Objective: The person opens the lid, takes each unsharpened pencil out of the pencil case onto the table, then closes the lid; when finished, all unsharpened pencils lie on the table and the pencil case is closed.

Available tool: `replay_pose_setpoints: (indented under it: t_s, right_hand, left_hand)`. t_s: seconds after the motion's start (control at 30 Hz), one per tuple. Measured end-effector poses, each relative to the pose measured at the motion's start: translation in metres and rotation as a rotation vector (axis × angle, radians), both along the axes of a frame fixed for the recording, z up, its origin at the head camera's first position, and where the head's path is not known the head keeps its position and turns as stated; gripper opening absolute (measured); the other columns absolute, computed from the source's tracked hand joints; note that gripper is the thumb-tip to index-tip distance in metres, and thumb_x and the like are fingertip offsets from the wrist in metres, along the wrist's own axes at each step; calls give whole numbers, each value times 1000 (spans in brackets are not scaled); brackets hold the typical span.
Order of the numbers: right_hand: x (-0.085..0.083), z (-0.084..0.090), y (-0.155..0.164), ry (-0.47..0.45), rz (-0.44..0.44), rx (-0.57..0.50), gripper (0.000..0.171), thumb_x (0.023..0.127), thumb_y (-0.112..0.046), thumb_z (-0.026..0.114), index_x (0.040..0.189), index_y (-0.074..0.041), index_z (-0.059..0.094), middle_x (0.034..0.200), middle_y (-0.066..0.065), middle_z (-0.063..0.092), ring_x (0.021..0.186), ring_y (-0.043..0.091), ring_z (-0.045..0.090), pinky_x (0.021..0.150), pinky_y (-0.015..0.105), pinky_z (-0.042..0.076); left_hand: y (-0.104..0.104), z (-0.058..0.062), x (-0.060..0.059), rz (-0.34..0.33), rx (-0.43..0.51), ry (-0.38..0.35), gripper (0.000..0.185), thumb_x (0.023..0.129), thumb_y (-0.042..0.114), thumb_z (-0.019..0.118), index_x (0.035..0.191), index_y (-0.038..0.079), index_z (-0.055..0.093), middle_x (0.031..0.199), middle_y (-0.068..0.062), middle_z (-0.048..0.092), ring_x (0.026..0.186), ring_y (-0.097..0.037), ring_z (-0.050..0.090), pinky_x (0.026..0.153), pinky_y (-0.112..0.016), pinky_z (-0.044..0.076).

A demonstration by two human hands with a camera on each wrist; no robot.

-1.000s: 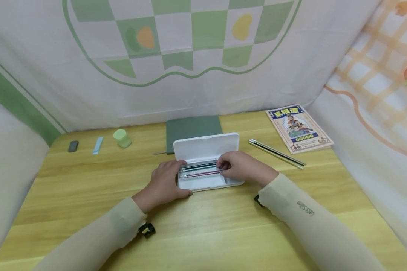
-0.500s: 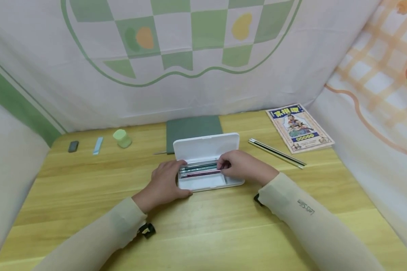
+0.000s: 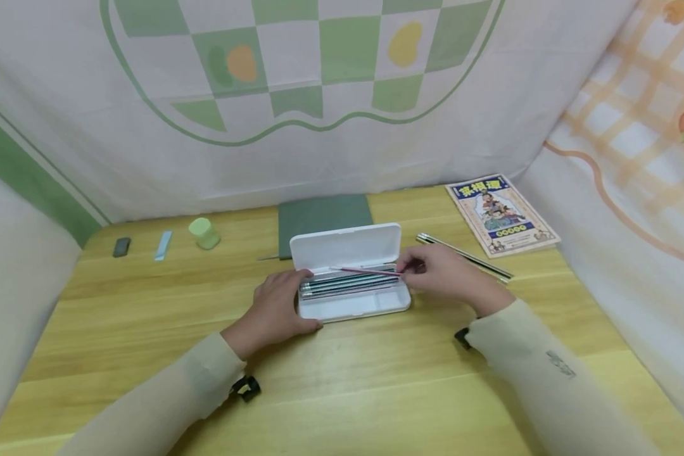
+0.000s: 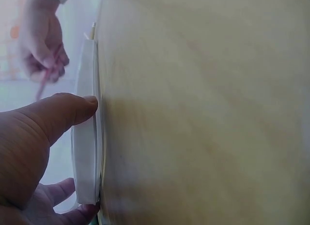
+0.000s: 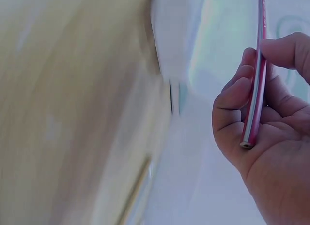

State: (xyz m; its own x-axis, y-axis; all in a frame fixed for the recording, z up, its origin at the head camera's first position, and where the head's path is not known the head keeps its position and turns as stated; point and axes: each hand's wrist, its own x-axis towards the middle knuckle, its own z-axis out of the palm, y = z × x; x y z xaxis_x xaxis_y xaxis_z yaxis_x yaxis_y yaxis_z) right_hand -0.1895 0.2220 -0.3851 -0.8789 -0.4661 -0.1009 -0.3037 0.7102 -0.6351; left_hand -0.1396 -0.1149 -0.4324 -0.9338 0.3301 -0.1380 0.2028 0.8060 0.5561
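Fingers of the right hand (image 3: pixel 441 273) pinched a pink pencil (image 3: pixel 369 271) near its end, thumb on one side and curled fingers on the other, as the right wrist view showed plainly (image 5: pixel 253 104). The pencil was held just above the open white pencil case (image 3: pixel 350 305), slanting over the far edge of its tray, its free end pointing toward the left hand. Below it, several other pencils (image 3: pixel 344 286) lay side by side in the tray, along its length.

The left hand (image 3: pixel 278 308) gripped the left end of the case, thumb curled over the near edge (image 4: pixel 58 116) and fingers wrapped round the far side, pressing it against the wooden table (image 3: pixel 148 316). The case's lid (image 3: pixel 346 244) stood raised behind the tray.

Beyond the case lay a dark green notebook (image 3: pixel 323 214), flat on the table. To the right of the case, near the right hand, two more pencils (image 3: pixel 473 256) lay side by side at a slant, and past them a colourful booklet (image 3: pixel 500 214). Well apart to the left sat a pale green sharpener (image 3: pixel 204 233), a light blue strip (image 3: pixel 163 244) and a dark eraser (image 3: pixel 122 246).
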Motion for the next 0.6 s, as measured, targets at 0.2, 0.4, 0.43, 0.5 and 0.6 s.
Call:
replay_pose_setpoints:
  t_s: [0.2,0.4,0.43,0.5,0.6]
  right_hand:
    - [10,17,57,56,-134,-4,11,93,-13,75,104,-11,75,96,2,73,87,18,65,75,28,54]
    - [-2,15,114,119,-275,42,17,95,-21,75,107,-9,75,101,7,76,86,6,65,73,16,48]
    - [-6,13,121,127,-292,62,18,95,-23,75,107,-9,75,101,7,76,86,6,65,75,17,48]
    - [-14,6,132,121,-315,115,21,94,-25,75,107,-8,75,100,7,76,86,10,65,78,24,49]
    - [-24,-4,141,68,-323,197,26,94,-31,75,106,-8,75,98,6,74,88,21,63,80,38,48]
  left_hand:
    - [0,1,1,-3,6,4,96,76,49,89,154,15,44,156,-7,47,146,-33,34,117,-61,24]
    - [0,0,-1,-2,0,12,97,76,50,89,154,15,44,156,-7,47,146,-33,34,116,-62,24]
    - [0,0,-1,-1,-1,12,97,76,50,89,154,15,44,156,-8,47,146,-33,34,116,-62,24]
    - [0,-1,-1,1,-3,11,97,76,50,89,154,15,44,156,-7,47,146,-33,34,116,-62,24]
    - [0,-3,-1,1,-6,8,96,76,51,89,154,16,45,156,-7,47,146,-33,34,117,-62,24]
